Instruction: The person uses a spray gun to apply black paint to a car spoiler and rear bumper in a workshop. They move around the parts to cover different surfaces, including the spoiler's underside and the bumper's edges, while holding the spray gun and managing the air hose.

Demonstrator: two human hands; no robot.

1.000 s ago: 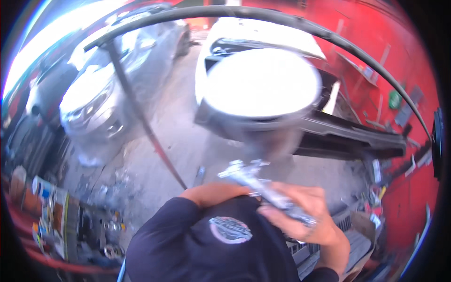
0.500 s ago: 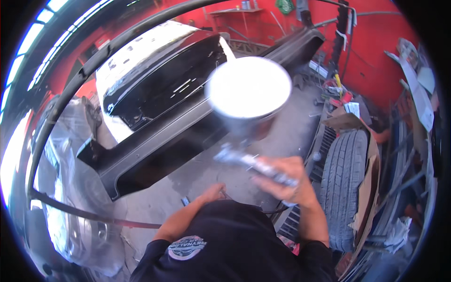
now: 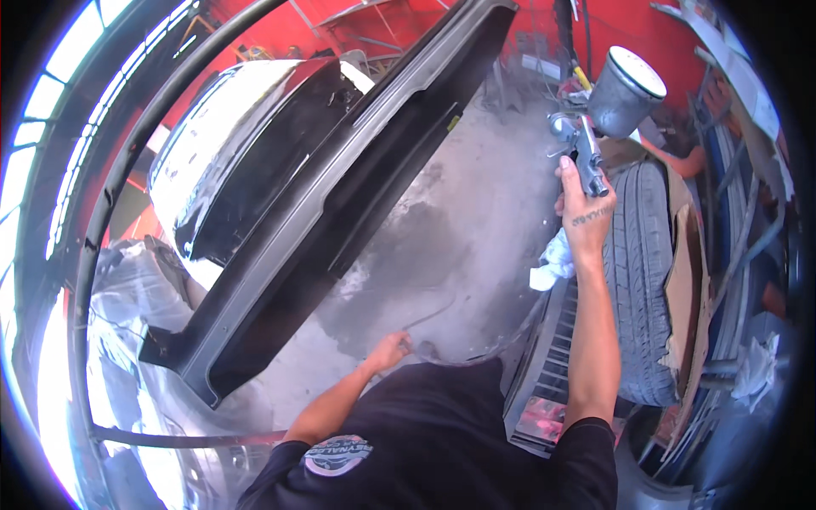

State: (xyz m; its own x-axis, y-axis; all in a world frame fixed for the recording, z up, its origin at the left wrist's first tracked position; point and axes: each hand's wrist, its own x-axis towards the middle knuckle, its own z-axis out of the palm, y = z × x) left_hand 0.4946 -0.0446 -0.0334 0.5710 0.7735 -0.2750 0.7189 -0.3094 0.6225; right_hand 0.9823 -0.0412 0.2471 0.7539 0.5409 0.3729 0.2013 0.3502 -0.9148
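Note:
My right hand [image 3: 585,206] is raised at the right, gripping a metal spray gun [image 3: 580,146] with a cylindrical cup [image 3: 619,98] upright on top. My left hand [image 3: 393,348] is low in front of my dark shirt, closed round a thin hose [image 3: 437,311]. A long black panel [image 3: 297,234] runs diagonally ahead and left of both hands, raised above the concrete floor. A pale haze hangs over the floor beside it.
A car [image 3: 203,143] with white and black bodywork stands behind the panel. A curved dark tube frame [image 3: 144,127] and plastic sheeting [image 3: 127,289] are at left. Right are a tyre [image 3: 633,314], cardboard [image 3: 687,280], a slatted metal piece [image 3: 557,331] and long parts against a red wall.
My view has swung right from the covered cars toward the black panel and tyre. My right hand has lifted the spray gun up and rightward, away from my body.

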